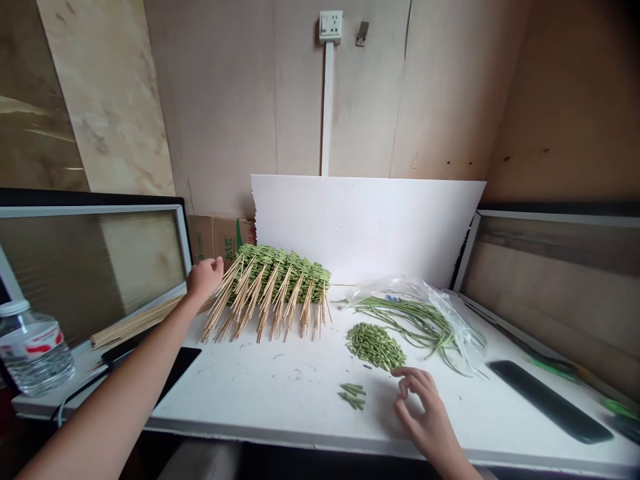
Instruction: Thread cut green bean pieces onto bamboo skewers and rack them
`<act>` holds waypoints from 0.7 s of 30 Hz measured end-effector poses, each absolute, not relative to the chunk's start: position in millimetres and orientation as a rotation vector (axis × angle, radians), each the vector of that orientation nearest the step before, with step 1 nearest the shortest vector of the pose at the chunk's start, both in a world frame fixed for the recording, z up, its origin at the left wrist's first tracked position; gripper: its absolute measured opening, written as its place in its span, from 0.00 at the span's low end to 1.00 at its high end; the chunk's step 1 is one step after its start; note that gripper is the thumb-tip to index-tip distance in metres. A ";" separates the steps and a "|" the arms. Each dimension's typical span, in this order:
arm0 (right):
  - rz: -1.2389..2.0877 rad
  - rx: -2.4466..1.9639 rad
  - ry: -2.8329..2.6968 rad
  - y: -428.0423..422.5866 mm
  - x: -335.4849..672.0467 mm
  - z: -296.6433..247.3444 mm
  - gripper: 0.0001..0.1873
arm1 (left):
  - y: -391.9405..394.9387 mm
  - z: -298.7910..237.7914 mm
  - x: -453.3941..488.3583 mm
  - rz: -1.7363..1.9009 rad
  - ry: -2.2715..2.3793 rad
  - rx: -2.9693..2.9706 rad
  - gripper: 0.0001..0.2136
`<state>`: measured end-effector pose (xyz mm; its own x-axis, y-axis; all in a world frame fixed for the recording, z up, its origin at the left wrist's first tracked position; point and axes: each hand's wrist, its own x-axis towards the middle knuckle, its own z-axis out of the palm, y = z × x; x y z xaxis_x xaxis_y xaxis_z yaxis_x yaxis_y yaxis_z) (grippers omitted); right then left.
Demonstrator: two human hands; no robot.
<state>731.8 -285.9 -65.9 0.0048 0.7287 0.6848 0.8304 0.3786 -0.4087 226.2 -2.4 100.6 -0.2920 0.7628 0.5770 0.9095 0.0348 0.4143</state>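
Note:
My left hand (205,279) is at the left end of a stack of skewered green bean pieces (285,267), above the tips of some bare bamboo skewers (135,323). Its fingers are closed, and what they hold, if anything, is hidden. The stack's bare stick ends (267,300) fan out toward me. Over the table at the right, my right hand (425,410) has its thumb and fingers apart, with nothing seen between them. It hovers just below a pile of cut bean pieces (377,345). A few separate bean pieces (353,396) lie to its left.
Long uncut green beans (400,317) lie partly in a clear plastic bag (463,327). A dark flat object (550,401) is at the right. A water bottle (35,350) stands at the left, near a black tablet-like slab (180,373). A white board (370,227) stands behind.

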 end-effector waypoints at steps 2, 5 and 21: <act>-0.149 -1.374 -1.747 -284.7 733.1 -66.9 0.02 | -7.6 94.5 201.5 -1.095 -2.142 -1.653 0.25; -0.162 -1.372 -1.756 -282.3 735.8 -69.5 0.09 | -14.6 80.3 164.2 -1.038 -2.238 -1.573 0.24; -0.359 -1.363 -1.833 -271.6 746.5 -77.5 0.11 | -22.8 -3.7 75.0 -0.564 -2.557 -1.724 0.15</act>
<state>746.5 -271.6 -77.5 -0.0935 0.6682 0.7381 0.8974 0.3776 -0.2281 75.0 -22.8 -3.7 -0.3952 0.8958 0.2035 0.8982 0.3305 0.2898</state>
